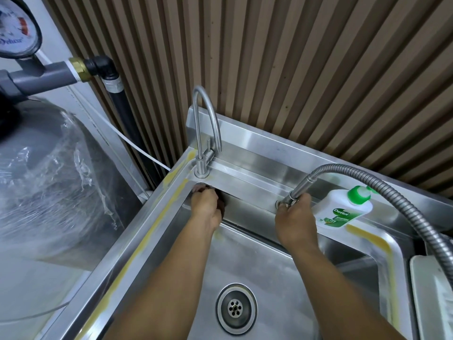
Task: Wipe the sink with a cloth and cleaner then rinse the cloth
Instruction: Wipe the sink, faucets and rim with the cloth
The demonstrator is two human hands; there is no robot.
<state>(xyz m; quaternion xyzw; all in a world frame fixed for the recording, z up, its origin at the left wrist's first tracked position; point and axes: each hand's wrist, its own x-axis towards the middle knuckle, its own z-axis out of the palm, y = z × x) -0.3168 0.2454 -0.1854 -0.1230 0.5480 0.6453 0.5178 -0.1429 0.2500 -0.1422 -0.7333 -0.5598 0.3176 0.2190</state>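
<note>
A stainless steel sink [267, 273] fills the lower middle of the view, with a round drain [236, 308] near its front. My left hand [205, 210] presses a dark brown cloth [221, 209] against the sink's back left corner, just below the rim; most of the cloth is hidden by my fingers. My right hand [295, 220] grips the metal spray head [297, 191] of a flexible hose at the back ledge. A white cleaner bottle with a green cap [343, 207] lies on the ledge right beside my right hand.
A curved steel tap [204, 133] stands at the back left corner. The hose [402, 200] arcs over the right side. A white tray [431, 298] sits at the right edge. A plastic-wrapped tank [46, 173] and grey pipes with a gauge are on the left. Wood slats behind.
</note>
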